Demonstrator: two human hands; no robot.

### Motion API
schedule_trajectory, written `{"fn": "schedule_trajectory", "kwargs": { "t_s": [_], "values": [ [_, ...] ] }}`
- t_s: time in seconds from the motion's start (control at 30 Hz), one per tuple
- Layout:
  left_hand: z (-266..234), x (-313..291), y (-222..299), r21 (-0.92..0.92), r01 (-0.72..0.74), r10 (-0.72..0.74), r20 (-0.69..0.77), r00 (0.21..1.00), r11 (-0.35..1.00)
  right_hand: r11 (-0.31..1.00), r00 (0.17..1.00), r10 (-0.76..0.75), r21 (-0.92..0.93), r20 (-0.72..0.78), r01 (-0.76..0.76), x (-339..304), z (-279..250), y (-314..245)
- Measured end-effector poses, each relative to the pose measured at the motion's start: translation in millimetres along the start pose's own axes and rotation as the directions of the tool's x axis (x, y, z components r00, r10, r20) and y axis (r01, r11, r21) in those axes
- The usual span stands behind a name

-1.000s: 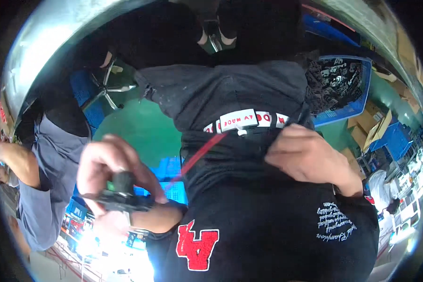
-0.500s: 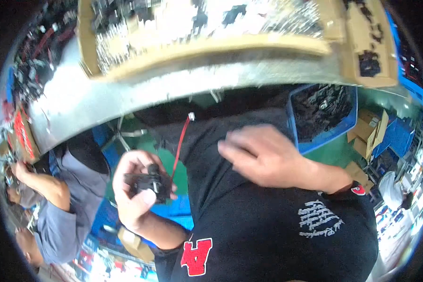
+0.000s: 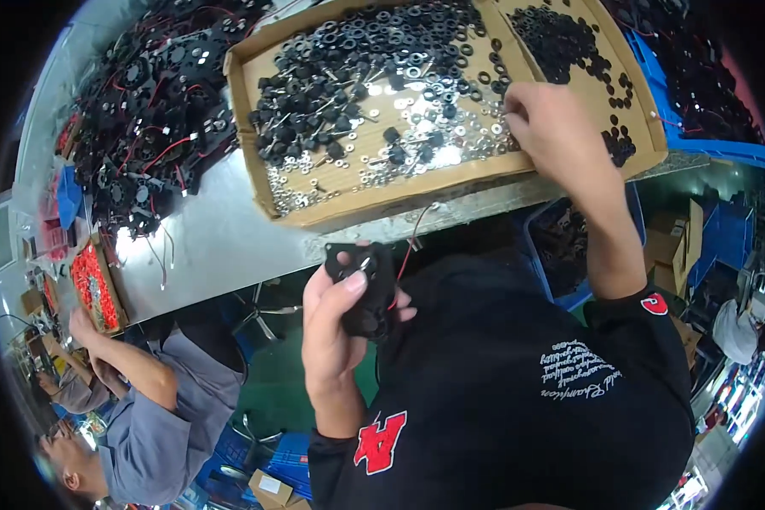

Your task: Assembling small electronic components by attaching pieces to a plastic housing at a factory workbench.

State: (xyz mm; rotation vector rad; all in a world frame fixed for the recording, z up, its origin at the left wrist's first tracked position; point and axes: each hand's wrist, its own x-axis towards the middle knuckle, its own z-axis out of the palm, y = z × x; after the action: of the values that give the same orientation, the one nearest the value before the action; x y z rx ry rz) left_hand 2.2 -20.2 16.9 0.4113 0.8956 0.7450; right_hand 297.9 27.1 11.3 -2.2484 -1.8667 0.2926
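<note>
My left hand (image 3: 336,314) is closed around a black plastic housing (image 3: 372,293) above the near table edge, thumb pressed on its face by a small shiny metal bit. A thin red wire (image 3: 412,242) runs up from it to a small pale connector. Over the right part of a shallow cardboard tray (image 3: 408,187), my right hand (image 3: 561,127) reaches down with curled fingers, thumb and forefinger drawn close together. Anything between those fingertips is too small to make out. Metal washers (image 3: 484,140) and black rings (image 3: 476,81) lie around them.
Black knobbed screws (image 3: 314,110) fill the tray's left half; a divided-off section holds black rings (image 3: 561,38). Black wired parts (image 3: 157,110) are heaped at left. A blue bin (image 3: 531,246) stands below the table edge. A co-worker in grey (image 3: 174,416) works at left.
My right hand has gone from in front of my chest up and forward into the tray. The left hand, still holding the housing, has shifted right in view. The view has tilted toward the table.
</note>
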Motion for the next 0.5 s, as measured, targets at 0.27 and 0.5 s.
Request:
{"fn": "schedule_trajectory", "kwargs": {
  "t_s": [0.27, 0.5],
  "values": [
    [-3, 12, 4, -0.033, 0.022, -0.020, 0.035, 0.999, 0.999, 0.957, 0.979, -0.053, 0.269, -0.196, 0.105, -3, -11, -15],
    [2, 18, 7, 0.033, 0.033, -0.034, 0.024, 0.999, 0.999, 0.158, 0.945, -0.139, 0.949, 0.295, -0.273, -43, 0, -66]
  ]
}}
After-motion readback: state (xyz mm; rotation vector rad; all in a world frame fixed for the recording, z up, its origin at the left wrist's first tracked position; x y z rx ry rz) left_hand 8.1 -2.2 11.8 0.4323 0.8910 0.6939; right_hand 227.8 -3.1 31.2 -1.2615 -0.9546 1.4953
